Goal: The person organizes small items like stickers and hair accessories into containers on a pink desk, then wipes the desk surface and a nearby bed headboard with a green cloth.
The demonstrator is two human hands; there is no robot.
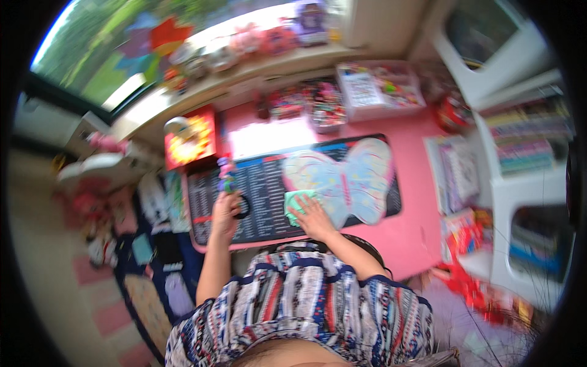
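On the pink desk (415,169) lies a dark printed desk mat (261,197). A pale blue, butterfly-shaped board or mat (367,179) with a pink edge lies over its right part. My right hand (314,218) presses a folded mint-green cloth (296,202) at the butterfly's lower left edge, partly over the dark mat. My left hand (225,208) is closed around a slim stack of small coloured pieces (225,172), upright in view, above the mat's left part. A black ring-shaped object (243,206) is beside my left fingers; whether I hold it too is unclear from the blur.
A red box (211,133) stands at the desk's back left. Bins of small items (325,110) and a clear tray (385,110) line the back, below a windowsill with toys. Books (458,174) lie at the right by white shelves (500,192). A hanging organizer (158,275) is at left.
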